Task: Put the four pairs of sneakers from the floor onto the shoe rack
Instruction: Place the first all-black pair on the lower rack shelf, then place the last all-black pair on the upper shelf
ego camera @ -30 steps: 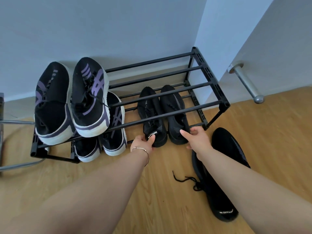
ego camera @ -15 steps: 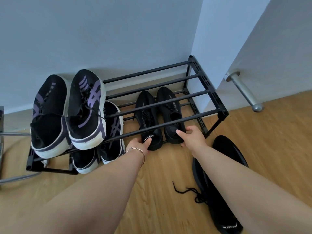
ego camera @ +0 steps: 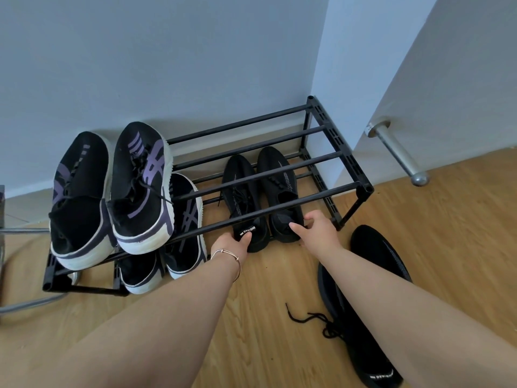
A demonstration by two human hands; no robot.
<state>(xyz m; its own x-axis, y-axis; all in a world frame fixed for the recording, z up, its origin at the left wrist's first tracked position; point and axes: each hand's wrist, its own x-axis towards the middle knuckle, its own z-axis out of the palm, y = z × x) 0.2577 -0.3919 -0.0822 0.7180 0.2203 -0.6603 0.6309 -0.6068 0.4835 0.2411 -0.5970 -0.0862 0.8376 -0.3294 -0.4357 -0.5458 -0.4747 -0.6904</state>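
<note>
— Pale walls meet in a corner over a wood floor (ego camera: pixel 251 317), and the black shoe rack (ego camera: pixel 340 152) stands against them. How far along is the person?

— By the look of it, three pairs are placed. One purple-striped pair (ego camera: pixel 112 191) sits on the top rails at the left, a second striped pair (ego camera: pixel 179 233) on the lower tier beneath it, and the plain black pair (ego camera: pixel 263 191) on the lower tier at the right.

— And the hands?

— Both are at that black pair's heels. The left hand (ego camera: pixel 232 245) has its thumb on the left shoe's heel tab; whether that grip is clenched on the heel or only pressing cannot be told. The right hand (ego camera: pixel 319 231) lies loose and spread against the right shoe's heel, grasping nothing.

— What is left?

— One black pair (ego camera: pixel 372 247) lies on the floor beside the rack's right end, laces trailing. The top tier's right half looks the likely spot.
</note>
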